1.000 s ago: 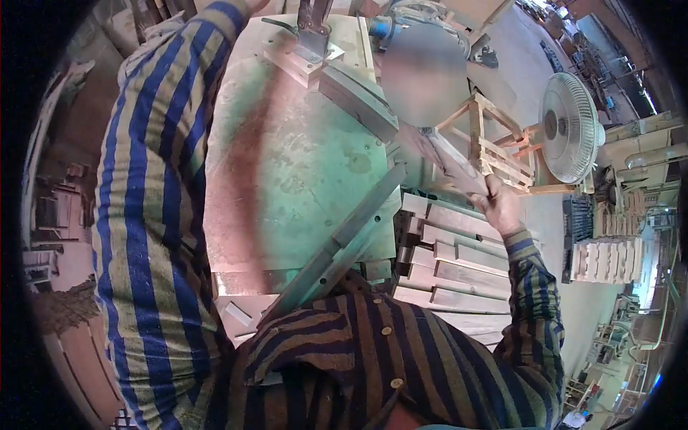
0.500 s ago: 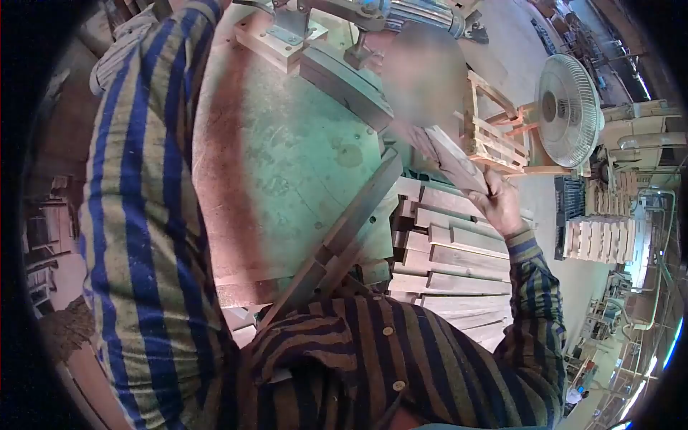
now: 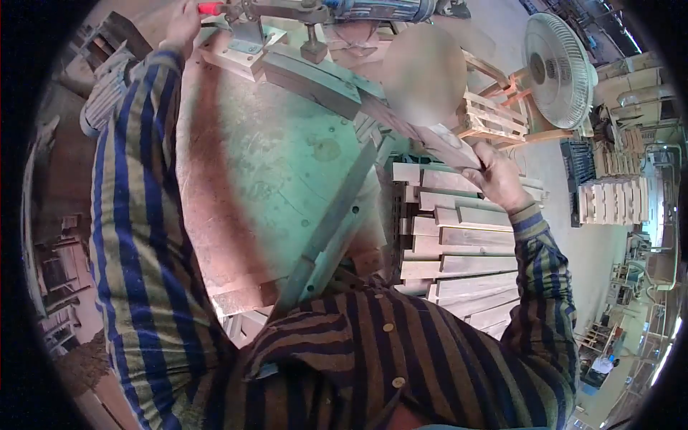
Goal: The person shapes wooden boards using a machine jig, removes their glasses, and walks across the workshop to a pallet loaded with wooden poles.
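Observation:
At the top left, my left hand [image 3: 185, 27] is closed around the red handle [image 3: 208, 8] of a metal toggle clamp [image 3: 287, 10]. The clamp's rubber-tipped foot [image 3: 313, 47] stands over a long wooden block [image 3: 313, 84] on the worktable. On the other side, my right hand [image 3: 500, 175] grips the near end of a wooden board [image 3: 453, 146], thumb on one side. The board slants up and left toward the block and clamp; a blurred round patch hides part of it.
The pale green worktable [image 3: 269, 154] has a wooden rail [image 3: 330, 222] along its near right edge. Beside it lie stacked boards [image 3: 473, 240]. Farther right stand a wooden crate [image 3: 494, 118], a fan [image 3: 557, 68] and pallets [image 3: 613, 201]. A motor [image 3: 383, 8] sits beyond the clamp.
My left hand, out of view before, now shows on the red clamp handle. The whole view has shifted somewhat. My right hand keeps its grip on the board.

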`<action>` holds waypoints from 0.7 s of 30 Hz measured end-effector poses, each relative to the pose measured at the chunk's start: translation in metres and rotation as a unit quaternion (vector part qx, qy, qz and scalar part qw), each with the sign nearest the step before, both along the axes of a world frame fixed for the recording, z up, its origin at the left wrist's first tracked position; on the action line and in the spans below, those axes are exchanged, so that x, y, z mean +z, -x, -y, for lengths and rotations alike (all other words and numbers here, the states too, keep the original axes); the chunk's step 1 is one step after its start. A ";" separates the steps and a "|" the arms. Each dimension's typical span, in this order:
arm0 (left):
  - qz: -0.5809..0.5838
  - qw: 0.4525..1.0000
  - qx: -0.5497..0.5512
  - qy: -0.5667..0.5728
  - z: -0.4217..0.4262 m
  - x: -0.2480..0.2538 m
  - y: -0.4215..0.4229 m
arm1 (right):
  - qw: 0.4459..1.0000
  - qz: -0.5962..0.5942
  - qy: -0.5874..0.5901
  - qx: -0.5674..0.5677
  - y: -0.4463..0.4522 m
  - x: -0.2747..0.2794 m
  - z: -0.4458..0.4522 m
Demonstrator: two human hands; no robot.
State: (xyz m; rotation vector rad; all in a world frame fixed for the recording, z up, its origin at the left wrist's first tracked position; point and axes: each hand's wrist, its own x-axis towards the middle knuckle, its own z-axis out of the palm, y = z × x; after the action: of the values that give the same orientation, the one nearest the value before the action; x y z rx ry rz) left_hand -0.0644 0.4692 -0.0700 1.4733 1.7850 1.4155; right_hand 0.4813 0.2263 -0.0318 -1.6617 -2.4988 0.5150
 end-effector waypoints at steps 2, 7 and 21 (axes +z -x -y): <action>-0.120 0.990 0.064 -0.023 0.060 0.019 -0.023 | 1.000 -0.015 0.017 0.001 -0.021 0.005 0.002; -0.100 0.957 -0.242 0.122 0.301 0.041 -0.095 | 0.943 -0.202 0.176 -0.196 -0.178 -0.057 0.038; -0.247 0.935 -0.230 0.114 0.453 0.026 -0.182 | 0.951 0.131 0.004 -0.280 -0.159 -0.016 0.053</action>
State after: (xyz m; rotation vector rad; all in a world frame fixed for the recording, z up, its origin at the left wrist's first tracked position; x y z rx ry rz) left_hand 0.1171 0.0162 -0.0443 2.0638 1.6318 0.6196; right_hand 0.6407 0.1733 -0.0481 -2.4451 -2.0069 0.2506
